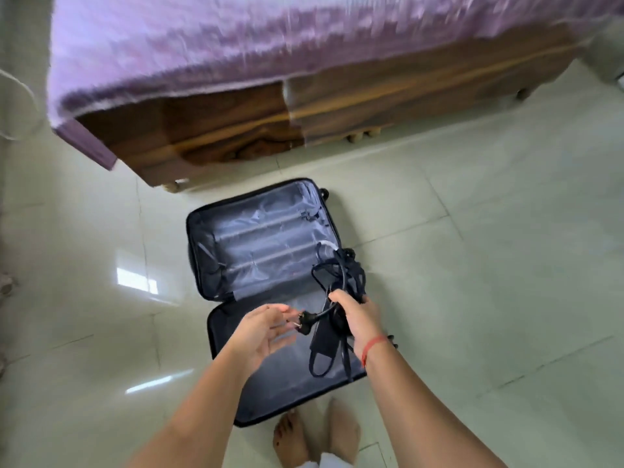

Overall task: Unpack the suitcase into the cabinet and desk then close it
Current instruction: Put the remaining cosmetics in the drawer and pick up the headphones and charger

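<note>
Pale glossy floor tiles (489,265) fill most of the frame, with bright window reflections at the lower left. Across the top runs a wooden bed frame (236,130) under a purple bedspread (202,45), both smeared by motion blur, so the fabric's pattern cannot be made out; the bed is cut off by the upper edge. A thin white cord (20,86) loops in at the far left edge, its ends out of frame.

In the middle of the frame a dark suitcase (263,238) lies flat on the tiles, opened out in two halves. The upper half shows grey lining with raised ridges and nothing lying in it; the lower half is largely covered by the person's arms, so its contents cannot be judged. A wheel pokes out at its upper right corner.

The right hand (358,319) is closed around a bundle of black power cable (337,282), held above the right side of the suitcase. Loops rise above the fist, and a dark adapter block (320,336) and further loops hang below it. The plug (305,319) sticks out leftward from the fist. A red thread (371,347) circles that wrist.

The left hand (266,332) is spread, palm up, fingers loose, just left of the plug; whether it touches the prongs is unclear. Bare feet (317,434) stand at the suitcase's lower edge, partly cropped.
</note>
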